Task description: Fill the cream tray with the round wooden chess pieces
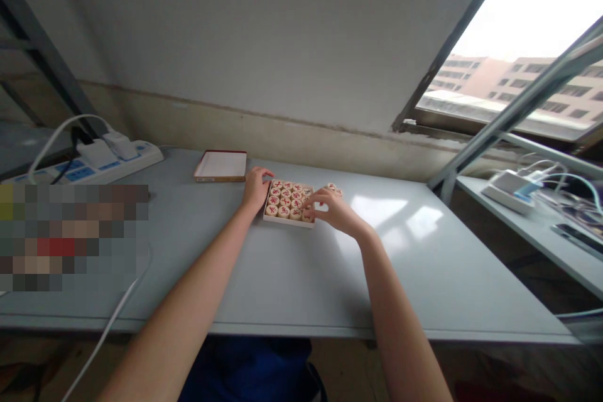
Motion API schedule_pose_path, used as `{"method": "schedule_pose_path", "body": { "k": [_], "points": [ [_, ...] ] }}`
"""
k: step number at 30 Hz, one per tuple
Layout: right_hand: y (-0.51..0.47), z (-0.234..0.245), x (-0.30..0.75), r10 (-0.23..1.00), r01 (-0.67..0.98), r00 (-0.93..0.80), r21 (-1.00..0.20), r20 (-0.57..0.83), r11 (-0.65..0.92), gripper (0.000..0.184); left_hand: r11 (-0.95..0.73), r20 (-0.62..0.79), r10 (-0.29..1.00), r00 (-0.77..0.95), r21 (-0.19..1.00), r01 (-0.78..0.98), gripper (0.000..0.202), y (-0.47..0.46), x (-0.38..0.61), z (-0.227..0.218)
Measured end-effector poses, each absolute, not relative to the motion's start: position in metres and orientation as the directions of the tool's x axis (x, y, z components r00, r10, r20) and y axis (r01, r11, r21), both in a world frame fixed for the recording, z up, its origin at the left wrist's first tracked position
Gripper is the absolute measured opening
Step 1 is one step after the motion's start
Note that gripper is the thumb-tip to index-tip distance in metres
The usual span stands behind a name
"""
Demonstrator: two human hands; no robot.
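Observation:
A shallow white box sits on the table, with rows of round, pale Chinese chess pieces in it, marked in red. My left hand steadies the box by its left side, fingers curled round the far left corner. Over the right end of the box, my right hand pinches a chess piece at the near right corner; its fingers partly hide the right column. A few loose chess pieces lie on the table just behind the right hand.
The box lid lies inside up near the wall. At the left stands a power strip with plugs and a white cable hanging over the front edge. A blurred-out patch covers the left side. Metal posts rise at right.

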State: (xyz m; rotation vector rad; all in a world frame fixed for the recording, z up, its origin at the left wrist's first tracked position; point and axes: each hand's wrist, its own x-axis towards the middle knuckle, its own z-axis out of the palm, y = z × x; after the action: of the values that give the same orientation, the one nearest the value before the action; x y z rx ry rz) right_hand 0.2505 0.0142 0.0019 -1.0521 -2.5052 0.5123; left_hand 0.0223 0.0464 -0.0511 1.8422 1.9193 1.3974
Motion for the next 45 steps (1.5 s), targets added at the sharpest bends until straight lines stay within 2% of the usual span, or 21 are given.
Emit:
{"method": "schedule_pose_path", "body": {
  "k": [5,9,12,15,19,22,27,30,34,37,41,45],
  "points": [
    [0.012,0.003,0.25,0.709,0.579,-0.693,-0.485,0.129,0.655,0.022,-0.188,0.483,0.846,-0.226,0.666,0.722,0.02,0.047,0.023,-0.051],
    [0.014,0.004,0.252,0.737,0.587,-0.653,-0.5,0.172,0.636,0.018,-0.2,0.499,0.838,-0.223,0.659,0.725,0.019,0.047,0.023,-0.05],
    [0.018,0.005,0.26,0.81,0.629,-0.564,-0.551,0.162,0.548,0.019,-0.206,0.506,0.835,-0.216,0.652,0.73,0.017,0.047,0.024,-0.05],
    [0.023,0.003,0.274,0.896,0.717,-0.437,-0.572,0.076,0.398,0.024,-0.202,0.5,0.838,-0.217,0.655,0.729,0.017,0.046,0.024,-0.05],
    [0.027,-0.004,0.29,0.982,0.872,-0.191,-0.461,-0.01,0.165,0.026,-0.193,0.492,0.842,-0.219,0.656,0.73,0.018,0.046,0.024,-0.05],
    [0.028,-0.01,0.292,0.996,0.93,-0.055,-0.36,0.068,0.076,0.026,-0.193,0.493,0.841,-0.222,0.656,0.729,0.017,0.045,0.023,-0.05],
    [0.03,-0.017,0.273,0.906,0.939,-0.089,-0.269,0.414,0.215,0.027,-0.189,0.496,0.836,-0.235,0.662,0.725,0.016,0.045,0.025,-0.049],
    [0.034,-0.026,0.258,0.849,0.946,-0.088,-0.223,0.521,0.234,0.033,-0.172,0.482,0.836,-0.263,0.685,0.708,0.018,0.045,0.028,-0.048],
    [0.043,-0.042,0.251,0.863,0.969,-0.084,-0.161,0.499,0.187,0.048,-0.16,0.397,0.881,-0.257,0.762,0.627,0.041,0.043,0.034,-0.044],
    [0.049,-0.048,0.254,0.905,0.971,-0.088,-0.167,0.417,0.171,0.048,-0.159,0.342,0.914,-0.219,0.798,0.581,0.056,0.04,0.037,-0.04],
    [0.052,-0.052,0.257,0.937,0.957,-0.175,-0.17,0.302,0.234,0.039,-0.17,0.353,0.911,-0.213,0.793,0.586,0.06,0.037,0.038,-0.039],
    [0.057,-0.06,0.262,0.896,0.921,-0.244,-0.199,0.372,0.334,0.043,-0.212,0.381,0.907,-0.182,0.783,0.584,0.055,0.036,0.039,-0.043]
  ]
}}
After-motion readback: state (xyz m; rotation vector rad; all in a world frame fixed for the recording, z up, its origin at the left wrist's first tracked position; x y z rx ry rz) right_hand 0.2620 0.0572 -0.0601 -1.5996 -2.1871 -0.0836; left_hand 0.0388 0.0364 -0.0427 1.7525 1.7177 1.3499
